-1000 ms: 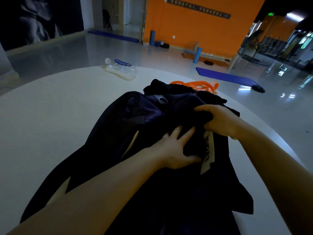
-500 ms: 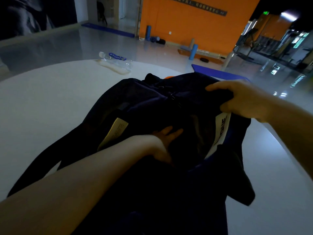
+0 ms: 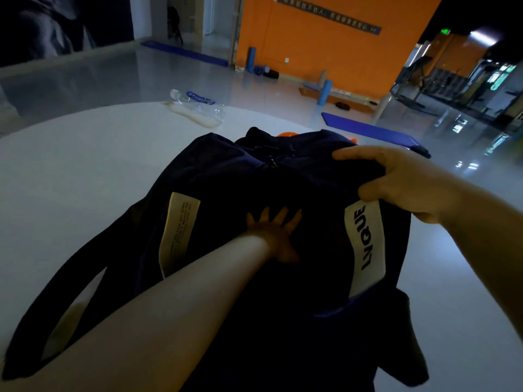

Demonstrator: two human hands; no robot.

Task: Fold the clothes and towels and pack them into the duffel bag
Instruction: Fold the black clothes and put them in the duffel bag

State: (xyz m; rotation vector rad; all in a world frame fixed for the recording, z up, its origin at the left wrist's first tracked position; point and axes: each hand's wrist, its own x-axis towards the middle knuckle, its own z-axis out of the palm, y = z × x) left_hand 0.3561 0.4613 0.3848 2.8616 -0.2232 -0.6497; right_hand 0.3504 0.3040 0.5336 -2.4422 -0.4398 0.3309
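The dark navy fabric duffel bag (image 3: 226, 193) lay on the round white table (image 3: 70, 171). The left hand (image 3: 276, 236) pressed inside it, fingers spread; the right hand (image 3: 402, 182) gripped its rim. Packing seemed nearly finished; no loose clothes showed.

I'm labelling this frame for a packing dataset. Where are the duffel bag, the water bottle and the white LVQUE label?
duffel bag (image 3: 226, 176), head view, dark top panel left of the zip.
water bottle (image 3: 198, 101), head view, middle of its clear body lying on the table.
LVQUE label (image 3: 366, 244), head view, middle of the white strip.
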